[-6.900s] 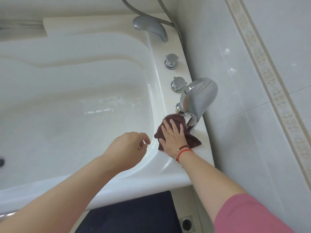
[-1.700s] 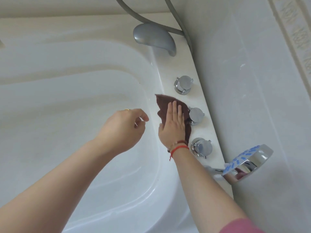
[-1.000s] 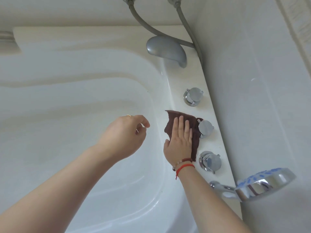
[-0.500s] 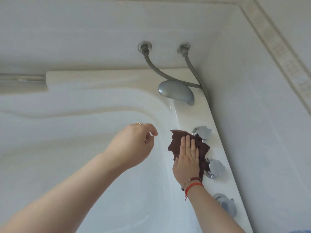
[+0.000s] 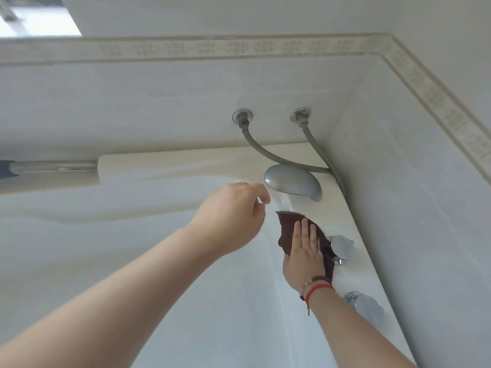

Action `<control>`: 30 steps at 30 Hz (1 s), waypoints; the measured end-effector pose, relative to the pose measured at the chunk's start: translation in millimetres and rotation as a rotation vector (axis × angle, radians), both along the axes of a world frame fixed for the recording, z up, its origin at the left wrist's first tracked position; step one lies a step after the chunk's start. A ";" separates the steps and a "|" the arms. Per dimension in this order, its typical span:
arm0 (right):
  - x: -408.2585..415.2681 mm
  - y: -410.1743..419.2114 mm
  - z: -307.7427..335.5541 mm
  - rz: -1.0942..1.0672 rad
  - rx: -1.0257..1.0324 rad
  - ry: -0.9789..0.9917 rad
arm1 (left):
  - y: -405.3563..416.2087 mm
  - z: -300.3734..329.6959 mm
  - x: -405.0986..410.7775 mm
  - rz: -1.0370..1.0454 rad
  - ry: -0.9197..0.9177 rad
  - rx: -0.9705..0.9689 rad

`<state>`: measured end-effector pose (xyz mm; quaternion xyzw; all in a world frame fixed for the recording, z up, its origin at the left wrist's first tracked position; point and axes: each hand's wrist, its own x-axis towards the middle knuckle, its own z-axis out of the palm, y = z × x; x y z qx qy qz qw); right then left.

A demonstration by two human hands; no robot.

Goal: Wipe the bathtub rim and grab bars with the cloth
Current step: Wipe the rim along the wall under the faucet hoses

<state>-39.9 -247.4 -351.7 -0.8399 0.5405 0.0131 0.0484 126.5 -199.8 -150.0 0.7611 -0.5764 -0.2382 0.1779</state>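
Head view | my right hand [image 5: 303, 257] flat, fingers straight, pressing dark brown soft cloth [image 5: 288, 225] on white bathtub rim [image 5: 342, 224] just below grey oval spout [image 5: 292, 181] | left hand [image 5: 233, 216] loosely curled, holding nothing | cloth limp, light; judged best palmed mid-fold.

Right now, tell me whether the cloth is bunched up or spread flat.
Spread flat: the cloth lies on the bathtub rim under the right hand's straight fingers.
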 end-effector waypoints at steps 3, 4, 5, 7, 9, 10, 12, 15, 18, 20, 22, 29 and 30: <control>-6.1 15.3 -1.2 -0.006 -0.019 -0.028 | -1.2 -3.9 1.2 0.006 0.003 -0.011; -9.2 20.7 -3.4 -0.004 -0.023 -0.039 | -1.1 -6.0 1.4 0.005 0.007 -0.009; -11.4 25.0 -4.9 0.000 -0.019 -0.042 | -0.6 -7.6 1.7 0.005 0.010 -0.003; -10.3 22.7 -6.9 -0.016 0.002 -0.031 | 0.2 -10.7 2.9 0.005 0.009 0.010; -0.2 8.4 2.0 -0.064 0.036 -0.002 | 1.0 -14.0 3.7 0.008 0.001 0.021; 4.7 -2.2 7.6 -0.087 0.047 0.010 | 1.5 -15.6 4.1 0.009 -0.003 0.025; 13.7 -26.4 15.7 -0.104 0.176 0.032 | 3.0 -19.1 5.3 0.009 -0.015 0.033; 17.2 -45.0 20.5 -0.118 0.210 0.050 | 5.0 -26.3 8.2 0.005 -0.031 0.047; 12.4 -32.1 15.3 -0.107 0.123 0.045 | 4.7 -34.0 8.9 0.009 -0.019 0.061; 8.3 -18.3 7.8 -0.057 0.088 0.036 | 3.9 -37.4 8.1 0.011 -0.010 0.070; 3.2 -11.5 -0.6 -0.010 0.059 0.037 | 1.3 -40.0 6.4 0.005 -0.009 0.076; 10.4 -48.0 24.1 0.001 0.229 0.059 | -5.8 -40.4 4.0 -0.029 -0.033 0.073; 11.8 -53.3 26.2 -0.001 0.230 0.068 | -6.1 -40.1 4.3 -0.030 -0.037 0.069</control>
